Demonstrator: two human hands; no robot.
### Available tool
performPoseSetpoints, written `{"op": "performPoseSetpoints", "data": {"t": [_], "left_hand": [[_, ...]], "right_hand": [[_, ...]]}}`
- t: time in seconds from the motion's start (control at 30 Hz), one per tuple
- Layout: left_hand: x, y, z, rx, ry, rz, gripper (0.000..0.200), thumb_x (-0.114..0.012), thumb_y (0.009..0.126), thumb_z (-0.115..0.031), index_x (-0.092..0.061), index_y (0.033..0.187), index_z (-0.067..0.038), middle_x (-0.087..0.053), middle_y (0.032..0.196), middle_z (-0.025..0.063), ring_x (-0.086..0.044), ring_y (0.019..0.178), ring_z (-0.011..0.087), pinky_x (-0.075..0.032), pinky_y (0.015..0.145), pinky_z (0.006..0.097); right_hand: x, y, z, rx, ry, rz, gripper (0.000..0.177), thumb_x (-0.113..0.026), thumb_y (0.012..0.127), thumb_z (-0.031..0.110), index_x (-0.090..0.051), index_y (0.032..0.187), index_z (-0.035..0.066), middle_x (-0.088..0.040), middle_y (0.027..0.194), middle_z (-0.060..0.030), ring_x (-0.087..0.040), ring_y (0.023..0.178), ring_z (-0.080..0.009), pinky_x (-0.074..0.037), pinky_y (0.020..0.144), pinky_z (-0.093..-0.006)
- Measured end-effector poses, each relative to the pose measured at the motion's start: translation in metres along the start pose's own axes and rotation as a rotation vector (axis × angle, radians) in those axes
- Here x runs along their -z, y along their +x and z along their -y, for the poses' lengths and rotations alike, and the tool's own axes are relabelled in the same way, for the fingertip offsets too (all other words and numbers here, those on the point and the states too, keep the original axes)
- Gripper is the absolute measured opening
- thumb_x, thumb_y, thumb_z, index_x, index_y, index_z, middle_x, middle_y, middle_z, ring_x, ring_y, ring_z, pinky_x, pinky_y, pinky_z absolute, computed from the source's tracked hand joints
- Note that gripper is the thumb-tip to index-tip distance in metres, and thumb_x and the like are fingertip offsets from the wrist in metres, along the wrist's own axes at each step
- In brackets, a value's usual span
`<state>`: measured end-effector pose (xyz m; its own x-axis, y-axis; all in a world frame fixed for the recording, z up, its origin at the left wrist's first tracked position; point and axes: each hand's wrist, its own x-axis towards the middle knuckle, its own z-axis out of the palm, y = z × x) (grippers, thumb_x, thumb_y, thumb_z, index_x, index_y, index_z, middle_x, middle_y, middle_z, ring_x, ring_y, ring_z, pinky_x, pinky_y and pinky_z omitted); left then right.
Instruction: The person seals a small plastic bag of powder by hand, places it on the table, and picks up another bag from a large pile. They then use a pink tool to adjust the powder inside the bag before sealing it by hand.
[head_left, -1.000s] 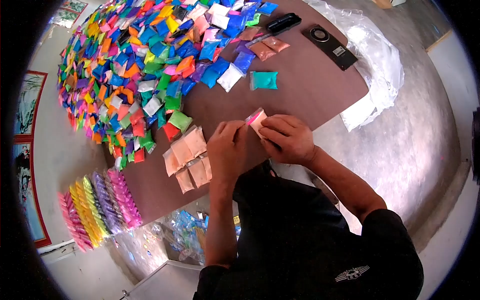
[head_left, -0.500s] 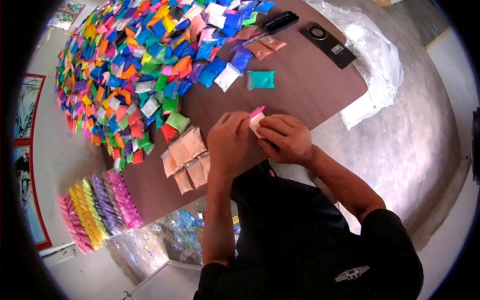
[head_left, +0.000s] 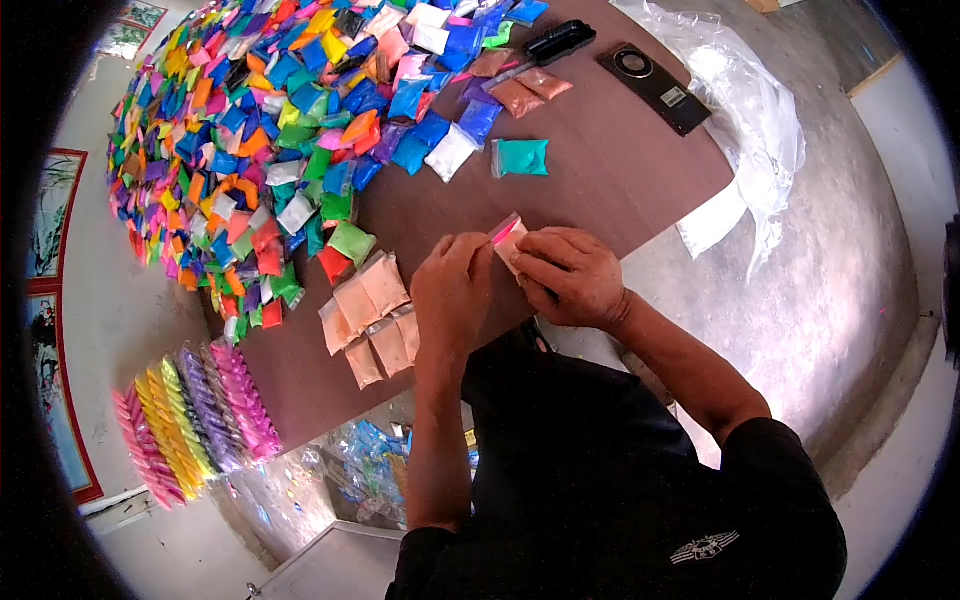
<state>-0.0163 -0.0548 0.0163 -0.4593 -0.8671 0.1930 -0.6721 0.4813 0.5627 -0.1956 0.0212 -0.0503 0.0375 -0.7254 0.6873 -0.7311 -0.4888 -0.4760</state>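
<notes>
Small packet [head_left: 510, 241] tilted leftward since half-second ago; left hand [head_left: 452, 290] pinches pink strip end, right hand [head_left: 572, 278] clamps other end, above table [head_left: 620, 170] near edge.

packet [head_left: 510, 240] tilted back — pink edge leftward, seemingly flatter

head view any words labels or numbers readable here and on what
No text here reads clearly.
White sticker on the black device: too small to read.
Winged emblem on the black shirt: blurred, no letters legible.
Packet between left hand and right hand: no print visible.
</notes>
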Motion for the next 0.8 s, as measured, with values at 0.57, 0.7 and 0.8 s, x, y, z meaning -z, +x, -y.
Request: {"op": "performPoseSetpoints", "data": {"t": [0.57,0.7,0.8], "left_hand": [[-0.007,-0.017,0.010,0.056,-0.054,-0.097,0.009,-0.070,0.096,-0.008,-0.072,0.101,-0.001,-0.073,0.096,0.0186,-0.071,0.086,0.0388,-0.056,0.076,0.0433],[-0.004,-0.019,0.006,0.048,-0.104,-0.113,0.007,-0.071,0.095,-0.005,-0.071,0.100,0.000,-0.073,0.095,0.0184,-0.071,0.085,0.0387,-0.056,0.075,0.0423],[-0.014,-0.025,0.005,0.019,-0.188,-0.110,0.007,-0.072,0.095,-0.005,-0.070,0.100,0.000,-0.072,0.093,0.0180,-0.071,0.083,0.0377,-0.056,0.073,0.0419]], "right_hand": [[-0.001,-0.002,0.001,-0.029,-0.010,0.002,0.026,-0.080,0.086,0.016,-0.074,0.110,0.010,-0.071,0.113,-0.0083,-0.071,0.104,-0.0311,-0.059,0.089,-0.0424],[0.000,-0.001,0.001,-0.043,-0.003,0.028,0.027,-0.080,0.086,0.017,-0.073,0.110,0.010,-0.069,0.112,-0.0095,-0.071,0.104,-0.0317,-0.059,0.088,-0.0425],[-0.001,0.003,0.002,-0.036,-0.002,0.004,0.027,-0.080,0.086,0.018,-0.072,0.110,0.009,-0.068,0.113,-0.0103,-0.071,0.105,-0.0326,-0.059,0.089,-0.0437]]}}
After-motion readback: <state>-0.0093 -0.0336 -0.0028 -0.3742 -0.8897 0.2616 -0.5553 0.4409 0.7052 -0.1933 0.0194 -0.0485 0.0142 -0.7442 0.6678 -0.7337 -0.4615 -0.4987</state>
